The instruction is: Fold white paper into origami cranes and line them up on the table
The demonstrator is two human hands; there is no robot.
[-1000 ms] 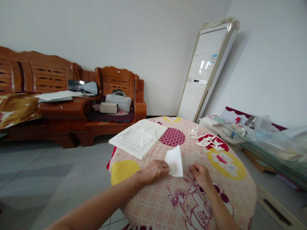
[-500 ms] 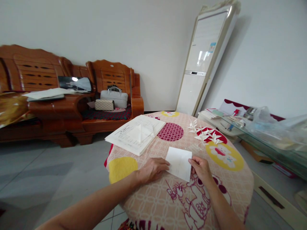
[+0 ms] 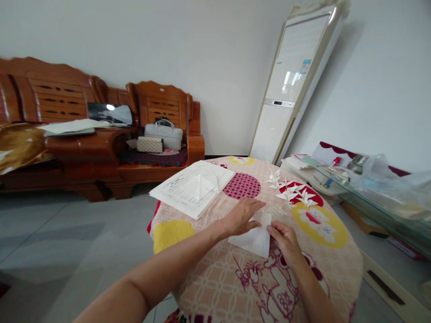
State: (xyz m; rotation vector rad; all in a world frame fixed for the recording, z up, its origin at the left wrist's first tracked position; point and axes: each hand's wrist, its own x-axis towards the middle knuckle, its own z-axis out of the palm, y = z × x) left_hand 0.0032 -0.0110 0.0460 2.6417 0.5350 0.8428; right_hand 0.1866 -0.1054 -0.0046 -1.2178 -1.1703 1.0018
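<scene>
A small white sheet of paper [image 3: 251,242] lies on the patterned tablecloth [image 3: 208,282] in front of me. My left hand [image 3: 244,216] is over its upper left part, fingers stretched out towards the right and thumb apart, hiding some of the sheet. At the sheet's right edge my right hand [image 3: 283,237] pinches the paper between thumb and fingers. Beyond the hands to the right, several folded white paper cranes [image 3: 291,193] sit in a cluster.
A stack of printed papers [image 3: 178,193] lies at the table's left, with a folded white paper piece [image 3: 201,186] on top. To the right stands a glass-topped table [image 3: 370,208] with plastic bags. Wooden chairs [image 3: 161,105] and a tall air conditioner [image 3: 286,89] stand behind.
My left hand has moved from the sheet's left edge up and right, over the paper, and its fingers have straightened. My right hand keeps its pinch. The view has shifted slightly.
</scene>
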